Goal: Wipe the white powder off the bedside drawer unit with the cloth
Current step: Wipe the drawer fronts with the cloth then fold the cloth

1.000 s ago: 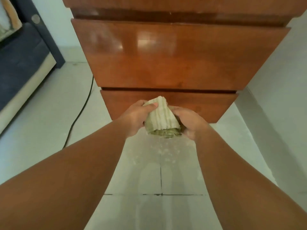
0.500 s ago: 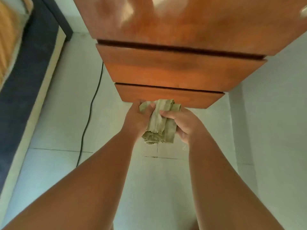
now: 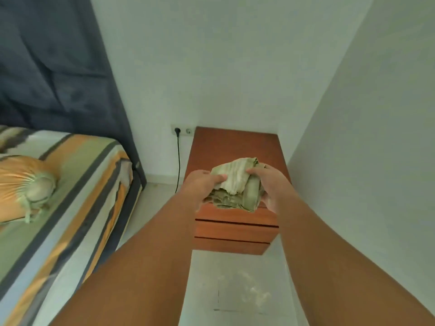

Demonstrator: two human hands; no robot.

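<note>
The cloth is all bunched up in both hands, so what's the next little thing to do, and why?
Probably lower the cloth flat onto the drawer unit top. Both the left hand and right hand hold it above the wood, not touching.

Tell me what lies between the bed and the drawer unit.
In the head view: bare floor and a black cable hanging from the wall socket.

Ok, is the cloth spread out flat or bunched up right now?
Bunched up. The cloth is a crumpled wad held between the left hand and right hand, above the drawer unit.
</note>
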